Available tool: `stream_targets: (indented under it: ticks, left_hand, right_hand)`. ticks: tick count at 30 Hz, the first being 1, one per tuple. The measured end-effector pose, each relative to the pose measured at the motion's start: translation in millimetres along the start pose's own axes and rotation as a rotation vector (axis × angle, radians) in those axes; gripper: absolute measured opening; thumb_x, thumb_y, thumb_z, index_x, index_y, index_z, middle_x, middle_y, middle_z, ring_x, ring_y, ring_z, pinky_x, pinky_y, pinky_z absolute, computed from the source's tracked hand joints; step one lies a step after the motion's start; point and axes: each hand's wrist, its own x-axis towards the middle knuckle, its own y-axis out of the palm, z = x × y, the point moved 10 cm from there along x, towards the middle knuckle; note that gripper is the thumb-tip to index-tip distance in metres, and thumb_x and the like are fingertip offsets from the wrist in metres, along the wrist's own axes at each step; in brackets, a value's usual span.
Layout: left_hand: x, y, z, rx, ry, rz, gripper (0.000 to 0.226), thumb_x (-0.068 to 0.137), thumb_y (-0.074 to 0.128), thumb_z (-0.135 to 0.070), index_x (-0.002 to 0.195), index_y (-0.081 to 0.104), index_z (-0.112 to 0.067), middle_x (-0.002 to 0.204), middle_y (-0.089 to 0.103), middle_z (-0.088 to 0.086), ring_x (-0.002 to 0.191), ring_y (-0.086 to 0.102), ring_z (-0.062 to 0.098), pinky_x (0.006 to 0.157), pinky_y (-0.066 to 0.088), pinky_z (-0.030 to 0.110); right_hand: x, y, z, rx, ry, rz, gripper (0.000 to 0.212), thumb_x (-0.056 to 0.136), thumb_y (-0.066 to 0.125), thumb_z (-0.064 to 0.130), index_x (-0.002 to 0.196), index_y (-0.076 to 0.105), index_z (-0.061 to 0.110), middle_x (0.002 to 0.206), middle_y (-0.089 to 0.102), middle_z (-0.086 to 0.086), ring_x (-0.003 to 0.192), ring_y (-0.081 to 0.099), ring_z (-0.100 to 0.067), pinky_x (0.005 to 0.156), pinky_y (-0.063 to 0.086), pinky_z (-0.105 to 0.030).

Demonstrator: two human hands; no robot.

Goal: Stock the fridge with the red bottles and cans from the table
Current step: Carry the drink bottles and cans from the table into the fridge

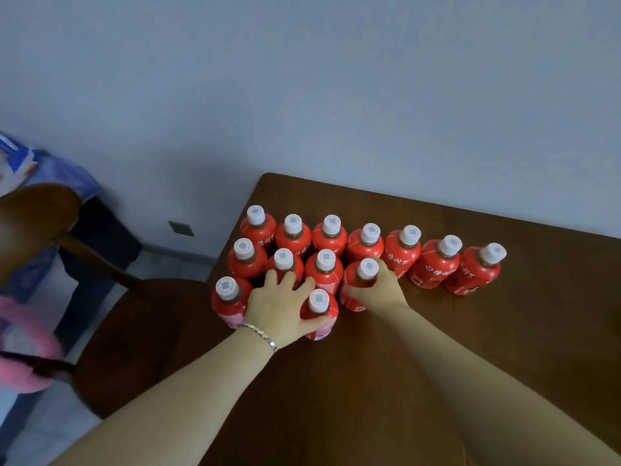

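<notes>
Red bottles [331,235] stand upright, white caps up, packed together at the far left corner of the table [487,348], straight ahead of both hands. Left hand [280,306] has thumb and forefinger curled round the nearest bottle [318,300], its other fingers spread toward the row behind. Right hand [383,292] clasps the neighbouring bottle [368,269] just to the right, below its cap. With one bottle in each hand, the lift probably wants to go straight up along the upright axis, clear of the crowding neighbours. The back row runs on rightward, nearer the right arm. The fridge is not in view.
</notes>
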Motion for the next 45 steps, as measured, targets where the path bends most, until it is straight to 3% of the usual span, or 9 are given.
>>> stream_targets:
  ticks: [4, 12, 17, 19, 22, 27, 33, 39, 45]
  left_hand:
    - [12.6, 0.3, -9.3, -0.058, 0.126, -0.142, 0.066, 0.066, 0.035, -0.072, 0.089, 0.071, -0.023, 0.059, 0.060, -0.001, 0.055, 0.058, 0.021, 0.037, 0.034, 0.020]
    - [14.5, -2.5, -44.5, -0.093, 0.305, -0.149, 0.043, 0.070, 0.042, -0.051, 0.072, 0.072, -0.019, 0.037, 0.047, -0.006, 0.034, 0.048, 0.014, 0.037, 0.031, 0.013]
    - [-0.2, -11.0, -54.4, -0.072, 0.287, -0.029, 0.056, 0.036, 0.086, -0.053, 0.071, 0.070, -0.013, 0.032, 0.044, -0.002, 0.025, 0.045, 0.015, 0.032, 0.030, 0.012]
    - [-14.3, -30.7, -58.6, -0.060, 0.212, 0.012, 0.059, 0.057, 0.080, -0.054, 0.094, 0.066, -0.011, 0.052, 0.060, 0.000, 0.045, 0.060, 0.018, 0.040, 0.037, 0.019]
    - [-35.7, -52.8, -57.4, -0.059, 0.035, 0.087, 0.054, 0.092, 0.043, -0.050, 0.134, 0.036, -0.017, 0.096, 0.066, 0.004, 0.089, 0.063, 0.024, 0.067, 0.042, 0.027]
    - [-83.7, -110.7, -84.8, -0.124, -0.119, -0.041, 0.045, 0.094, 0.040, -0.048, 0.128, 0.039, -0.018, 0.097, 0.064, 0.001, 0.090, 0.061, 0.021, 0.069, 0.041, 0.027]
    - [-185.0, -153.4, -94.8, -0.210, -0.559, -0.078, 0.047, 0.090, 0.047, -0.051, 0.126, 0.041, -0.021, 0.109, 0.063, 0.001, 0.100, 0.062, 0.020, 0.077, 0.049, 0.029]
    - [-344.1, -180.8, -116.0, -0.215, -0.862, -0.112, 0.034, 0.087, 0.053, -0.051, 0.091, 0.036, -0.022, 0.085, 0.055, -0.001, 0.077, 0.053, 0.017, 0.059, 0.036, 0.025]
    - [-545.0, -186.5, -136.5, -0.155, -1.266, -0.072, 0.042, 0.088, 0.052, -0.050, 0.112, 0.047, -0.017, 0.112, 0.063, 0.006, 0.104, 0.058, 0.027, 0.071, 0.041, 0.029]
  right_hand:
    - [9.4, 3.4, -4.3, -0.015, -0.055, -0.118, 0.062, 0.061, 0.081, 0.017, 0.111, 0.047, 0.025, 0.115, 0.057, -0.005, 0.103, 0.057, -0.023, 0.084, 0.049, -0.036]
    - [-3.2, -3.9, -9.2, -0.136, -0.056, -0.116, 0.070, 0.062, 0.081, 0.028, 0.121, 0.043, 0.024, 0.117, 0.055, -0.001, 0.104, 0.058, -0.022, 0.085, 0.051, -0.038]
    - [-33.7, -22.8, -21.8, -0.347, -0.012, 0.025, 0.074, 0.067, 0.078, 0.034, 0.126, 0.033, 0.023, 0.121, 0.052, -0.003, 0.111, 0.056, -0.026, 0.085, 0.050, -0.036]
    - [-50.1, -36.5, -13.6, -0.458, -0.070, 0.067, 0.072, 0.069, 0.077, 0.037, 0.124, 0.034, 0.023, 0.117, 0.053, -0.003, 0.108, 0.057, -0.026, 0.085, 0.050, -0.035]
    - [-78.0, -57.6, 6.8, -0.573, -0.204, 0.097, 0.065, 0.067, 0.074, 0.043, 0.117, 0.036, 0.024, 0.106, 0.056, -0.002, 0.099, 0.059, -0.024, 0.082, 0.051, -0.036]
    - [-129.8, -78.9, 44.5, -0.673, -0.489, 0.136, 0.065, 0.068, 0.072, 0.050, 0.118, 0.039, 0.025, 0.104, 0.062, 0.002, 0.096, 0.061, -0.021, 0.082, 0.053, -0.037]
    - [-217.3, -75.9, 60.3, -0.692, -0.750, 0.241, 0.072, 0.065, 0.074, 0.053, 0.122, 0.039, 0.026, 0.106, 0.062, 0.004, 0.098, 0.061, -0.020, 0.079, 0.051, -0.032]
    - [-338.7, -25.5, 40.9, -0.655, -0.885, 0.529, 0.072, 0.067, 0.076, 0.048, 0.124, 0.038, 0.026, 0.116, 0.061, 0.004, 0.108, 0.060, -0.019, 0.092, 0.050, -0.037]
    - [-499.9, 62.6, 8.6, -0.837, -1.096, 0.829, 0.084, 0.072, 0.076, 0.043, 0.138, 0.028, 0.025, 0.135, 0.050, -0.001, 0.124, 0.050, -0.023, 0.102, 0.043, -0.039]
